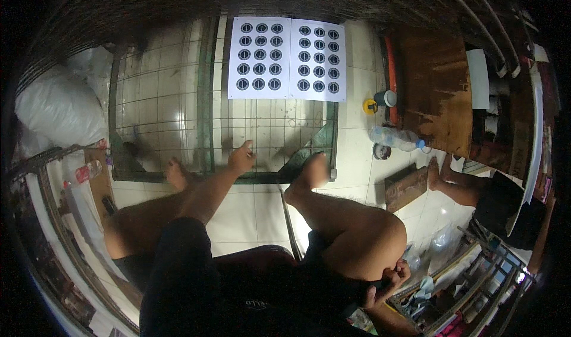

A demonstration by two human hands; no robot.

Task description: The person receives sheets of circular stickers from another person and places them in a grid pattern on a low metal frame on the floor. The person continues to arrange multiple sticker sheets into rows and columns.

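Observation:
My left hand (242, 158) is at the near part of a green metal frame (205, 69) strung with a wire grid. Its fingers are drawn in close together; anything between them is too small to make out. Beside my right thigh rests my right hand (389, 282), fingers curled in by the dark hem of my shorts. What it may hold is hidden. On the far part of the grid lie two white sheets (289, 57) side by side, printed with rows of black round marks.
A clear plastic bottle (395, 138), a blue cup (388, 99) and a yellow tape roll (370, 106) are right of the frame. Beyond them is a brown wooden panel (434, 81). Another person's foot (435, 173) shows at right. A plastic bag (59, 108) bulges at left.

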